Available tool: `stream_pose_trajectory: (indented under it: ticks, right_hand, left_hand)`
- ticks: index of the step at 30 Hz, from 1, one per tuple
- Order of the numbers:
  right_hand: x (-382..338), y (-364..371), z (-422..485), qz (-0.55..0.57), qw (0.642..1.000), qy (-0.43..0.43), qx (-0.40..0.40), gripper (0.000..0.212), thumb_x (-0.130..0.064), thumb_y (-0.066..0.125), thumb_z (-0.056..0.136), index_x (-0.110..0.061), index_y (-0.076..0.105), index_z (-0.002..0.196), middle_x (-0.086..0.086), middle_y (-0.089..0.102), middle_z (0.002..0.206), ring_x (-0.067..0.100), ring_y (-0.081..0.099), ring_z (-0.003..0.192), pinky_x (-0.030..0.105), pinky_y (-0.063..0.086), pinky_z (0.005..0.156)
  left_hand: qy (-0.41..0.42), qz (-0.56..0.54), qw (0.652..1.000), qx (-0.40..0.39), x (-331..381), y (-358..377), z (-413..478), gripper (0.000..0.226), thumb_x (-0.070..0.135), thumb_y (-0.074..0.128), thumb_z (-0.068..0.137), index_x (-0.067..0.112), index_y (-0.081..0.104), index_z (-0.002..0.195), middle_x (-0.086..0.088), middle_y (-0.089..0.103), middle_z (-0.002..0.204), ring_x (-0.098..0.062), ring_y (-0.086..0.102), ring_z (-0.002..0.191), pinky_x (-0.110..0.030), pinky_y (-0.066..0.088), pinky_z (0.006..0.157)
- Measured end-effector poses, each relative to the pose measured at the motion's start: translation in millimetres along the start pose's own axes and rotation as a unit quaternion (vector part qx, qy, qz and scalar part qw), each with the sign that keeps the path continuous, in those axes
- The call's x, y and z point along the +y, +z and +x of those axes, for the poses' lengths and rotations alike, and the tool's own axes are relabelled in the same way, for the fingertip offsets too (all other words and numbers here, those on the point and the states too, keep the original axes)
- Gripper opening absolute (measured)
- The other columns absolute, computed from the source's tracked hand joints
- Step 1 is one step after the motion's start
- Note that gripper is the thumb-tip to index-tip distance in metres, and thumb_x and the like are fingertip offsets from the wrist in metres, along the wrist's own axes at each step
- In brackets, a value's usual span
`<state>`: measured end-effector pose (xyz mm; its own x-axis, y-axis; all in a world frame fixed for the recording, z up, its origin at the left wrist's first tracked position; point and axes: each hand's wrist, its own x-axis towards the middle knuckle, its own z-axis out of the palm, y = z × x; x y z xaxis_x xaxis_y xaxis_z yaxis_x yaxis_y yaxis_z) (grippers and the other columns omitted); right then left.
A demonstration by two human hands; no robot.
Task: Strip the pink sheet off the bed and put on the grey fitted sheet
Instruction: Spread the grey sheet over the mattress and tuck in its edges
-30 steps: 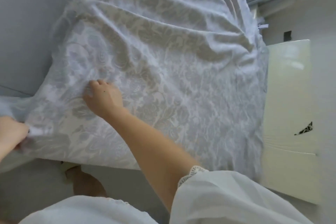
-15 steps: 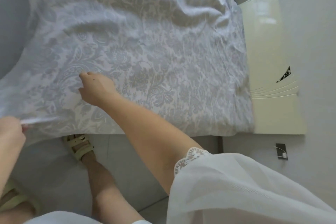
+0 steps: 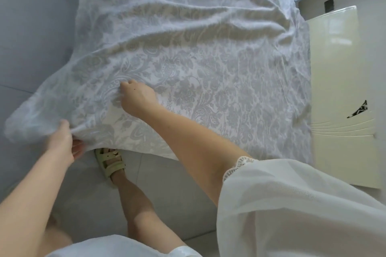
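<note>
A grey fitted sheet (image 3: 198,52) with a pale floral pattern lies spread and wrinkled over the bed. My left hand (image 3: 63,145) grips the sheet's near-left corner and holds it out past the mattress edge. My right hand (image 3: 136,98) rests on top of the sheet near that corner, fingers curled into the cloth. No pink sheet is in view.
A cream headboard (image 3: 340,98) stands along the bed's right side. My foot in a pale green sandal (image 3: 110,162) stands on the light tiled floor (image 3: 163,190) by the bed's near edge. A grey wall (image 3: 35,27) runs along the left.
My left hand has moved right and up with the sheet corner, pulling loose cloth out past the bed. My right hand stays on the sheet near the corner.
</note>
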<state>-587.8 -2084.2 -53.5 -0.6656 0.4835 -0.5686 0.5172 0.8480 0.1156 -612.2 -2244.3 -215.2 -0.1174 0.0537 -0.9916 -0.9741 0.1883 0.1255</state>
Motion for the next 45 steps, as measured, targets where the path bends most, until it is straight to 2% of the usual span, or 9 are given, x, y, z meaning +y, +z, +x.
stream_pose_trajectory:
  ticks: [5,12,18,24,28,34,40,43,45]
  right_hand:
    - [-8.0,-9.2,34.3,-0.054,0.986,-0.149,0.052,0.035,-0.028,0.043,0.097,-0.018,0.053,0.129,0.004,0.054,0.125,0.024,0.049,0.115,0.036,0.048,0.082]
    - [-21.6,-21.8,83.7,-0.178,0.911,-0.367,-0.061,0.037,-0.037,0.034,0.101,-0.026,0.056,0.129,-0.003,0.054,0.134,0.021,0.044,0.127,0.038,0.033,0.106]
    - [-45.1,-3.2,100.4,-0.246,0.888,-0.371,-0.115,0.047,-0.043,0.022,0.1,-0.029,0.061,0.123,-0.003,0.057,0.131,0.021,0.044,0.127,0.04,0.025,0.109]
    - [-75.0,18.2,111.2,-0.231,0.907,-0.285,-0.207,0.064,-0.057,0.014,0.097,-0.023,0.062,0.121,0.002,0.058,0.128,0.023,0.047,0.125,0.04,0.023,0.108]
    - [-75.3,31.9,106.7,-0.221,0.9,-0.327,-0.185,0.062,-0.056,0.014,0.097,-0.022,0.064,0.112,0.0,0.06,0.119,0.02,0.047,0.12,0.042,0.024,0.104]
    - [-104.0,28.2,103.2,-0.338,0.859,-0.323,-0.208,0.06,-0.052,0.006,0.099,-0.016,0.054,0.093,0.006,0.06,0.109,0.022,0.048,0.116,0.047,0.02,0.106]
    - [-97.8,2.9,86.1,-0.32,0.855,-0.301,-0.274,0.076,-0.06,0.004,0.095,-0.021,0.069,0.097,0.002,0.065,0.11,0.021,0.051,0.114,0.044,0.012,0.114]
    - [-72.4,-36.8,59.7,-0.26,0.865,-0.313,-0.293,0.072,-0.061,0.006,0.093,-0.02,0.066,0.091,-0.003,0.063,0.096,0.015,0.051,0.105,0.04,0.014,0.113]
    - [-44.9,-68.5,43.6,-0.216,0.865,-0.345,-0.294,0.077,-0.069,0.002,0.088,-0.023,0.063,0.083,-0.009,0.06,0.087,0.006,0.05,0.096,0.034,0.018,0.11]
  left_hand:
    - [0.022,-0.041,0.999,0.025,-6.8,2.4,-39.1,0.025,0.034,0.051,0.094,0.01,0.055,0.101,-0.009,0.06,0.081,-0.021,0.06,0.055,-0.034,0.052,0.053]
    - [0.054,-0.075,0.994,0.06,-10.1,-3.8,-39.8,0.017,0.02,0.053,0.092,0.006,0.061,0.086,-0.01,0.063,0.079,-0.021,0.059,0.061,-0.034,0.05,0.052]
    - [0.097,-0.2,0.975,0.012,-22.8,2.6,-67.3,0.024,0.032,0.046,0.099,0.013,0.06,0.098,-0.004,0.064,0.091,-0.017,0.062,0.077,-0.031,0.054,0.062]
    - [0.092,-0.259,0.961,-0.021,-26.7,3.6,-70.3,0.036,0.044,0.037,0.099,0.019,0.062,0.102,0.002,0.066,0.096,-0.013,0.06,0.085,-0.028,0.048,0.07]
    - [0.088,-0.277,0.956,-0.042,-29.5,1.0,-63.7,0.044,0.046,0.029,0.1,0.021,0.063,0.09,0.003,0.065,0.092,-0.013,0.06,0.085,-0.028,0.048,0.071]
    - [0.062,-0.236,0.97,-0.02,-33.8,-6.4,-65.7,0.055,0.049,0.028,0.099,0.011,0.059,0.123,-0.01,0.061,0.121,-0.027,0.055,0.113,-0.037,0.044,0.094]
    - [0.129,-0.165,0.978,0.022,-34.8,-11.8,-87.4,0.039,0.042,0.037,0.097,0.017,0.062,0.081,0.002,0.061,0.086,-0.019,0.057,0.091,-0.038,0.044,0.087]
    - [0.211,-0.118,0.97,0.039,-33.6,-7.7,-123.5,0.042,0.04,0.041,0.097,0.003,0.058,0.086,-0.002,0.06,0.085,-0.017,0.056,0.083,-0.04,0.045,0.081]
    - [0.265,-0.135,0.955,-0.01,-33.4,0.2,-150.9,0.035,0.042,0.04,0.098,0.017,0.063,0.092,0.004,0.064,0.096,-0.011,0.058,0.095,-0.038,0.046,0.09]
